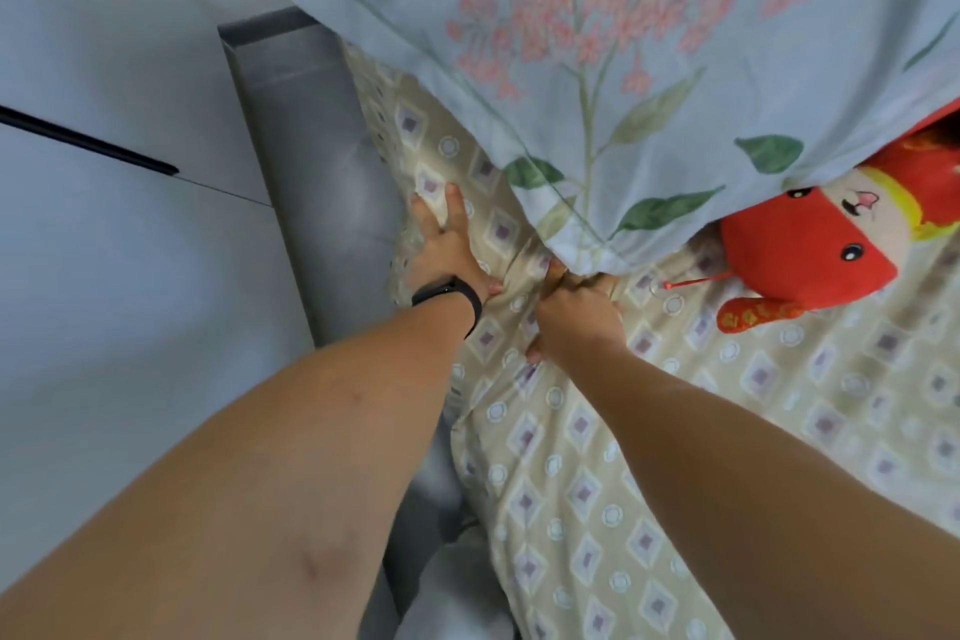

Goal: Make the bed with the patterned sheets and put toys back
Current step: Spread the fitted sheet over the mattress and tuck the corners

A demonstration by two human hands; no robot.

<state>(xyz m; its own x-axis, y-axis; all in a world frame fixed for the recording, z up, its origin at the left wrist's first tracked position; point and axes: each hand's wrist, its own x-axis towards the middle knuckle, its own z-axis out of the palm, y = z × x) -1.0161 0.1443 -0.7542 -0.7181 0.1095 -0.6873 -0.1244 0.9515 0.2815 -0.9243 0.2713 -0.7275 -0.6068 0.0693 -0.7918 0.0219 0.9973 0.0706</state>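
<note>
She's smoothing the beige diamond-patterned cotton sheet (597, 483), left hand (441, 244) pressing flat, right hand (576, 314) bunching its fabric; next, probably, tucking that edge down.

Matt woven-cloth patterned sheet (597, 457), thin floral cloth cover (597, 16), red plush toy (810, 250)

Both bare forearms are extended toward twelve o'clock. The left hand (447, 244) is laid flat, fingers straight; the right hand (576, 312) is curled, pinching fabric.
</note>
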